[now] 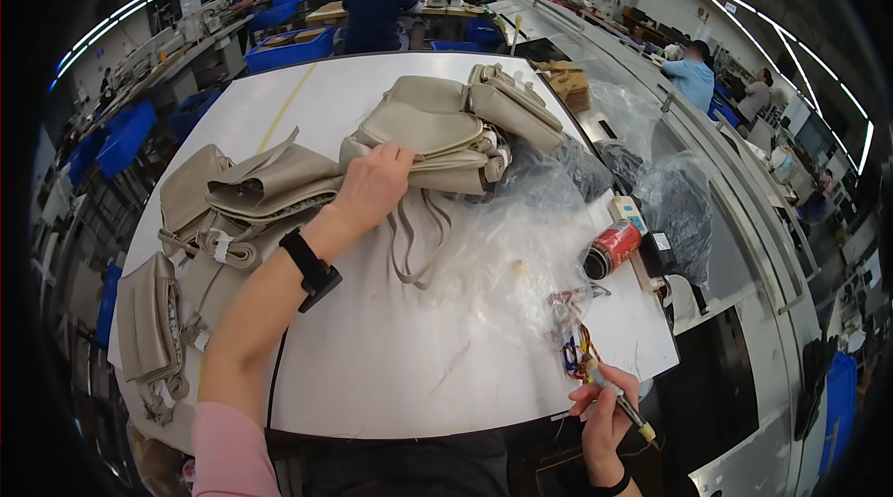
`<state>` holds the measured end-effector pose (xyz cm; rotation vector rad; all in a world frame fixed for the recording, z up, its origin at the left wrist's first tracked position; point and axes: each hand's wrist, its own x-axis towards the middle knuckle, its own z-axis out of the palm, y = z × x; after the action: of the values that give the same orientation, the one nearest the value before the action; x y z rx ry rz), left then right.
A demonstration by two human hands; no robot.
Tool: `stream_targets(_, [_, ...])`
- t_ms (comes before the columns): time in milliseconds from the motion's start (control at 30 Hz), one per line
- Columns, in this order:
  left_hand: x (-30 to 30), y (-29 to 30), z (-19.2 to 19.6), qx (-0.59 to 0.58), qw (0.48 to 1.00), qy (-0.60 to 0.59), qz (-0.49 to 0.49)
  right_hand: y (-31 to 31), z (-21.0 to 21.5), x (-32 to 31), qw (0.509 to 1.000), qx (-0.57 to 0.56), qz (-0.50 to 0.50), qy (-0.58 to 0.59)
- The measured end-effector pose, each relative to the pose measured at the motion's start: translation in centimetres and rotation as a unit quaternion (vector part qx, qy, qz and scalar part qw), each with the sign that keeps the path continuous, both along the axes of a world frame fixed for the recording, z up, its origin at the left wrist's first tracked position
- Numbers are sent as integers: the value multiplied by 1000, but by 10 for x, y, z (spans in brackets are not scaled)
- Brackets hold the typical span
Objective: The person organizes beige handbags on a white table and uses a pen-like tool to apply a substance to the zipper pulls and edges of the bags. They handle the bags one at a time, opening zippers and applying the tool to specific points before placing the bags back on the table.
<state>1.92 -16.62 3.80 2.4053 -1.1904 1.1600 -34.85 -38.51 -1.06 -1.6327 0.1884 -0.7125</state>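
From the head camera, looking down at your white table (391, 357): your left hand (372, 185) reaches far out across the table and lies on a pile of beige bag pieces (437, 130). Your fingers (395, 156) are curled over the edge of one beige piece, pressing on it, so the piece sits right under your fingertips. It looks like you grip it, but the fingertips are partly hidden by the fabric. A black band (312, 269) sits on that wrist.

More beige pieces (251, 195) lie to the left of your hand, and another one (149, 325) lies near the left edge of the table.

Your right hand (605, 418) is low, at the near right corner of the table. Its fingers are closed tight around a thin tool with a pale tip (628, 404). The tool sticks out past your fingers on both sides. Some colored threads (575, 353) lie just above that hand.

Clear plastic bags (521, 246) are spread between your two hands. A red can (611, 249) lies on its side near the right edge.

Other people work far off at the back.
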Motion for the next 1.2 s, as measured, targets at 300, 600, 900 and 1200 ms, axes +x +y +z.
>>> stream_targets(300, [-83,74,110,-241,809,533,-54,-1,8,-13,998,2,-33,-57])
stream_targets(600, [-234,193,56,-378,638,664,-96,19,11,-32,994,-9,14,-106])
stream_targets(900, [-371,190,64,-407,563,718,-42,68,26,-32,982,-1,83,-168])
stream_targets(1200, [-392,124,44,-243,549,774,-202,105,22,-39,961,-118,141,-205])
